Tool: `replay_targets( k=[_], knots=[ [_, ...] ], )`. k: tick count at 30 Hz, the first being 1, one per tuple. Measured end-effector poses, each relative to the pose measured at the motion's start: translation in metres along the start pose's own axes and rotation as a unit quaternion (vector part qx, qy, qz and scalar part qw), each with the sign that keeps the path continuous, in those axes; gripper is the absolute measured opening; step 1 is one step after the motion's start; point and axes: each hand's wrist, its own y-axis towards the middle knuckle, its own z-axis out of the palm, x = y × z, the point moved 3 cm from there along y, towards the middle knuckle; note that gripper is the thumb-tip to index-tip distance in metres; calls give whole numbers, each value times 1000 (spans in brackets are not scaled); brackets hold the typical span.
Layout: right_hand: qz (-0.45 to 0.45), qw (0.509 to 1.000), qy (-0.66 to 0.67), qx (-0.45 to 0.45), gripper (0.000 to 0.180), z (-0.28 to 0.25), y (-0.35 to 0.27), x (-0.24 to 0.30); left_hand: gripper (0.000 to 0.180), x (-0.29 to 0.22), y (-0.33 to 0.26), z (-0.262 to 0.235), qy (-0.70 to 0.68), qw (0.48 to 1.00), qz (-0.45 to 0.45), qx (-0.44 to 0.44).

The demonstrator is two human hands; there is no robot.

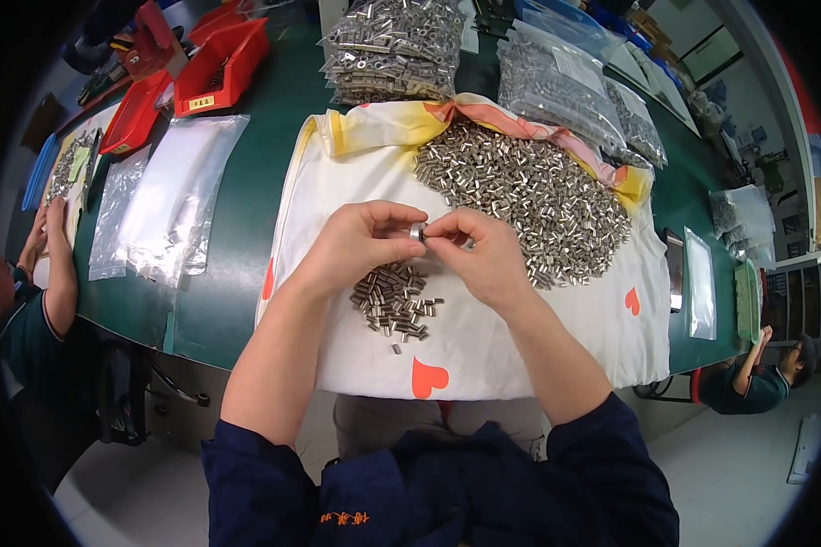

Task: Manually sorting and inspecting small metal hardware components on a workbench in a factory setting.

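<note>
My left hand [360, 242] pinches a small shiny metal ring-like piece [417, 232] between thumb and fingertips, over the white cloth [493, 351] with red hearts. Close against it from the other side comes my right hand [483, 255], its thumb and forefinger pressed together; what they grip is mostly hidden. A bit of metal shows by its curled fingers. Below my left hand lies a small heap of short metal cylinders [397, 305]. The much larger pile of similar cylinders [529, 201] spreads beyond my right hand, up to the rolled yellow and pink cloth edge [383, 128].
Stacked clear bags of metal parts [392, 55] and more filled bags [561, 87] stand at the back. On the left are red bins [219, 73] and flat plastic bags [178, 196] on the green table [219, 314]. A phone-like dark slab [673, 269] lies right. Co-workers sit at both sides.
</note>
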Motion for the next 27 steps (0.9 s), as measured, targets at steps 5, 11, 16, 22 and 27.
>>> replay_targets(
  k=[5, 11, 16, 22, 27],
  knots=[
    [-72, 991, -115, -23, 8, 1, -4, 8, 33, 6, 2, 0, 49, 999, 13, -9],
    [-106, 987, -118, -35, 7, 4, -3, 5, 32, 8, 2, -1, 72, 997, 14, -31],
    [-10, 1000, -15, 19, 10, 0, 1, -1, 32, 2, 0, 1, 28, 1000, -5, 4],
    [-67, 990, -106, -66, 11, -26, 8, -7, 31, 5, -1, -1, 86, 996, -6, 5],
    [-78, 923, -373, 46, 4, -32, 5, -12, 32, 4, 0, 1, 85, 996, -12, 16]
  ],
)
